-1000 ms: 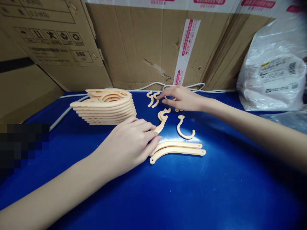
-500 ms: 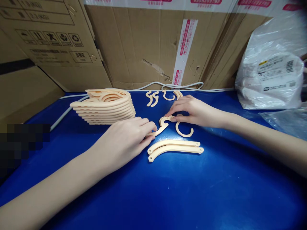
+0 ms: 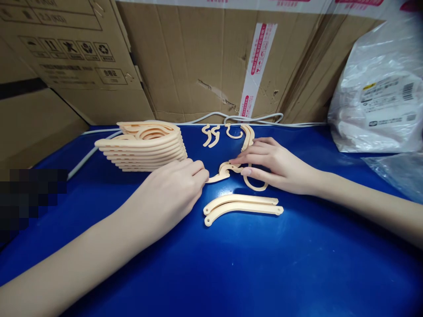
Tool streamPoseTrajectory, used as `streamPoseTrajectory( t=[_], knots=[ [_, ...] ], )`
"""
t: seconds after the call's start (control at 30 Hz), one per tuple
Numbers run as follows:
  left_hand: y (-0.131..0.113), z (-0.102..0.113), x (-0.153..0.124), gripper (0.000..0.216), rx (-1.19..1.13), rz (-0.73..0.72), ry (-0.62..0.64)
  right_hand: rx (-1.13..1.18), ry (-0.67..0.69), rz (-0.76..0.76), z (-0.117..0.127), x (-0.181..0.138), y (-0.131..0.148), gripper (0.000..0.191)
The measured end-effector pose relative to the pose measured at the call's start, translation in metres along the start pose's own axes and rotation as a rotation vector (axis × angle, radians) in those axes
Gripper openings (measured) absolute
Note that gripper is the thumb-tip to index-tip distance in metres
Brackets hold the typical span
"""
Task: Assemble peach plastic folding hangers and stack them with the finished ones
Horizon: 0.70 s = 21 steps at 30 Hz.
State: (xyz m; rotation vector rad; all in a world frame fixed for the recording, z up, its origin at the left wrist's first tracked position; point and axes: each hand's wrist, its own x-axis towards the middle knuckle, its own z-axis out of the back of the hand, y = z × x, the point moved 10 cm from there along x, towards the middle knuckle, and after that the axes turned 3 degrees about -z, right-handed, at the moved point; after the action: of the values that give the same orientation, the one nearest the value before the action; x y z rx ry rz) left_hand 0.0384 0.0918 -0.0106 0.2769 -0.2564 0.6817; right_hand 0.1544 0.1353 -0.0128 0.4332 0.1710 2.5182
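Note:
My left hand [image 3: 175, 187] is closed in a pinch on the left end of a small curved beige hanger piece [image 3: 219, 178]. The piece's right end, where parts seem to overlap, is between the thumb and fingers of my right hand [image 3: 276, 165]. A beige hanger hook [image 3: 256, 187] lies partly hidden under the right thumb. In front of both hands, two long curved hanger arms [image 3: 244, 207] rest side by side on the blue tabletop [image 3: 211, 268]. Behind my left hand stands a neat stack of beige folded hangers [image 3: 142, 152].
Farther back lie two small wavy pieces [image 3: 210, 136], another hook [image 3: 234, 133] and some curved arms [image 3: 247, 136]. A white cable [image 3: 205, 118] runs along the cardboard boxes [image 3: 198, 57] at the rear. A clear plastic bag [image 3: 376, 97] stands at the back right.
My right hand has shifted slightly right and down, its thumb now over the hook. The left fingers have closed tighter on the small piece, which has turned a little flatter.

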Motion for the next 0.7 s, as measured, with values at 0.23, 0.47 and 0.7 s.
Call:
streamPoseTrajectory(
  t=[0.23, 0.47, 0.7],
  knots=[
    [-0.002, 0.002, 0.004, 0.034, -0.017, 0.022, -0.009, -0.014, -0.043, 0.003, -0.003, -0.014, 0.000, 0.033],
    [-0.009, 0.003, 0.007, 0.047, 0.027, 0.004, -0.026, -0.051, -0.088, -0.025, -0.005, -0.018, -0.004, 0.037],
    [-0.014, 0.008, 0.007, 0.059, 0.035, -0.046, -0.049, -0.035, -0.092, -0.031, -0.004, -0.020, -0.005, 0.037]
  ],
)
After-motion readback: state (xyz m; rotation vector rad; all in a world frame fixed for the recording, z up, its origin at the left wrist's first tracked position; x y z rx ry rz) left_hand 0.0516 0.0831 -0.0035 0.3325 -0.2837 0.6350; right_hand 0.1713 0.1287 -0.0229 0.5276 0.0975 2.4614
